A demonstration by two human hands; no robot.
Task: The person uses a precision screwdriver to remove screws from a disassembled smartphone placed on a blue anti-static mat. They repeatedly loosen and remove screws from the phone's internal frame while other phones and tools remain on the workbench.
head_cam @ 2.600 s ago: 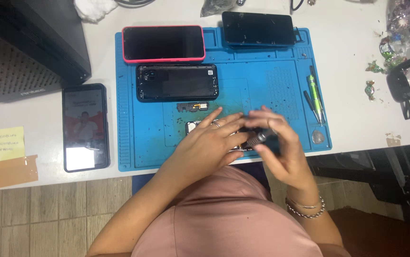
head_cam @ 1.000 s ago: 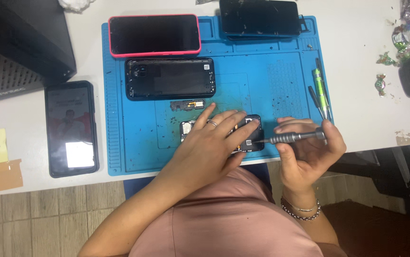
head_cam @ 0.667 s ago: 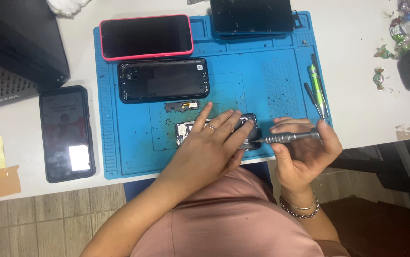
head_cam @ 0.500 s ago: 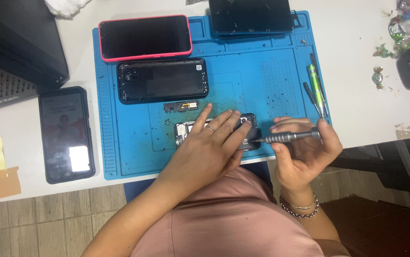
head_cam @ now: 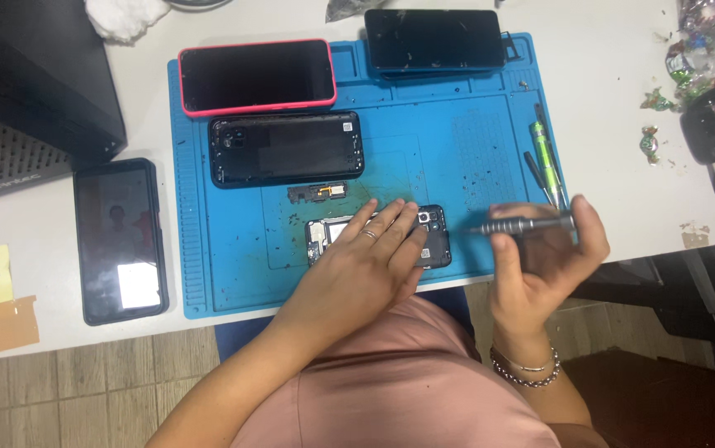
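Pinning the small opened black phone body (head_cam: 432, 236) near the front edge of the blue silicone work mat (head_cam: 233, 274), the left hand (head_cam: 366, 265) lies flat, fingers extended. A grey metal precision screwdriver (head_cam: 523, 224) is pinched in the right hand (head_cam: 540, 257), tip just right of the phone. Screw work is judged underway; tip alignment is needed next.

Bare blue mat (head_cam: 465, 158) lies open between the black back cover (head_cam: 286, 149) and green tools (head_cam: 542, 153).
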